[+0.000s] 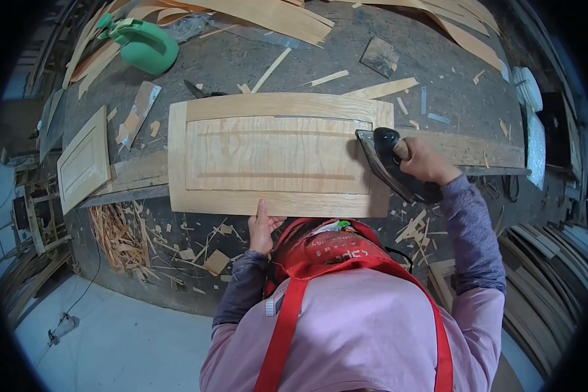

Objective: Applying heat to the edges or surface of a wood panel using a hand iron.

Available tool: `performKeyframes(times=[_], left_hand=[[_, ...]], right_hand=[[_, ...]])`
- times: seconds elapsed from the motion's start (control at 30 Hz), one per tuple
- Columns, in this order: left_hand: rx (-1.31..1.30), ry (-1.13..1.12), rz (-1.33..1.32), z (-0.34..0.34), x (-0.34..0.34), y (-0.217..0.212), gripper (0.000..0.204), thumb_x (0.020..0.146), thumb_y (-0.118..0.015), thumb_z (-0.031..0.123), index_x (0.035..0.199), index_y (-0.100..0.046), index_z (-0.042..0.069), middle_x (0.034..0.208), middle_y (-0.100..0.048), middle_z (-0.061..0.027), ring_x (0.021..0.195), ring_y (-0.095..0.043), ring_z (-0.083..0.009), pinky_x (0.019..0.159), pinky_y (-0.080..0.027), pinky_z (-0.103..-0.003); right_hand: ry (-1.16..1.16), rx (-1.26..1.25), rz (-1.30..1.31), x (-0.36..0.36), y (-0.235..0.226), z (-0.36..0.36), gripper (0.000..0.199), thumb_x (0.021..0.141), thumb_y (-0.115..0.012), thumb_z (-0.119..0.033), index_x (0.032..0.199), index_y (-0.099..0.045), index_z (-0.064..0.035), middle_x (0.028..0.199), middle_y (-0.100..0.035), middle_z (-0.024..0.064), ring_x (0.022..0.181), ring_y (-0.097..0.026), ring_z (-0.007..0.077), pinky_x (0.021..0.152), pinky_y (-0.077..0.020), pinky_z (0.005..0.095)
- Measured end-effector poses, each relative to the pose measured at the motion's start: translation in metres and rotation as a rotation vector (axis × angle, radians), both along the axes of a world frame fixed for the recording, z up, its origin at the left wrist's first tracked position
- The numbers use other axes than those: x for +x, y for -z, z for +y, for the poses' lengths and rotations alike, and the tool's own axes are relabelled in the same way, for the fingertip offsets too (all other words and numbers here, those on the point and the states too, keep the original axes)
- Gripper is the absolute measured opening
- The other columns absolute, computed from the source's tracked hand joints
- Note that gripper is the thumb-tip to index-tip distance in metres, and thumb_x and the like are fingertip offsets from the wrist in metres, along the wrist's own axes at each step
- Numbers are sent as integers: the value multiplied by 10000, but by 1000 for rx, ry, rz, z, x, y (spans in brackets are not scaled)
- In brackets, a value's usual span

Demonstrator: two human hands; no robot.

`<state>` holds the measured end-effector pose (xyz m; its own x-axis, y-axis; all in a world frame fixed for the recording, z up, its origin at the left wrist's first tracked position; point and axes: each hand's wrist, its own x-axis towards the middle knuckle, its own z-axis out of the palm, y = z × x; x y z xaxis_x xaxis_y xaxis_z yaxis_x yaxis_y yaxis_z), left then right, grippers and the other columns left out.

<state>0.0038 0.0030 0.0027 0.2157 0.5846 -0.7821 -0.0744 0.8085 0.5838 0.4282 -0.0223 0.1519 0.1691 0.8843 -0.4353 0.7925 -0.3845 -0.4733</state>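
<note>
A pale wooden cabinet door panel (274, 153) with a raised centre and a wide frame lies across the bench edge in front of me. My right hand (430, 161) is wrapped round the wooden handle of a dark clothes iron (389, 166). The iron's tip rests over the panel's right end, near the frame's inner corner. My left hand (262, 228) is at the panel's near edge, thumb on the top face and fingers spread below the edge. How firmly it grips cannot be seen.
A green spray bottle (149, 49) stands at the far left of the workbench (307, 65). Veneer strips (268, 16) lie along the back, with scraps scattered about. A dark knife (199, 90) lies behind the panel. A smaller door panel (88, 160) is at left; stacked boards (542, 281) stand at right.
</note>
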Motion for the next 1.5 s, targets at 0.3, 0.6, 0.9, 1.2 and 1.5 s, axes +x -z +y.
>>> performKeyframes(times=[0.3,0.6,0.9,1.2,1.5], left_hand=[[22,-108,18,-8,5,14,540,967,-567,545,1084,-635,23,890,-716,-87,724,-696,-170,645,-516,-270],[151,-62,-24,-6,-9,17,442,975,-597,479,1016,-668,45,847,-696,-57,717,-661,-146,635,-513,-276],[93,-238,-298,4,-43,21,338,963,-650,365,994,-674,28,866,-678,-34,704,-626,-115,669,-508,-262],[163,-99,-348,4,-53,35,324,995,-593,311,1171,-610,40,1008,-683,-39,827,-648,-127,733,-499,-261],[196,-65,-264,5,-57,42,301,983,-624,292,1147,-627,40,999,-697,-44,772,-649,-126,734,-506,-261]], right_hand=[[51,-198,190,-90,-15,68,267,733,-631,-60,970,-613,60,805,-653,269,802,-660,421,732,-520,456],[-327,82,115,-225,10,107,232,777,-631,-133,932,-608,39,855,-654,294,876,-643,465,771,-521,501],[-542,178,-130,-274,1,109,270,767,-661,-128,956,-536,19,775,-646,257,804,-655,432,723,-528,500],[-677,289,-193,-373,-11,144,187,802,-637,-120,907,-544,4,735,-671,203,699,-690,374,615,-548,483],[-590,332,-227,-340,-4,140,163,806,-628,-153,892,-624,-15,806,-701,193,753,-712,345,670,-569,456]])
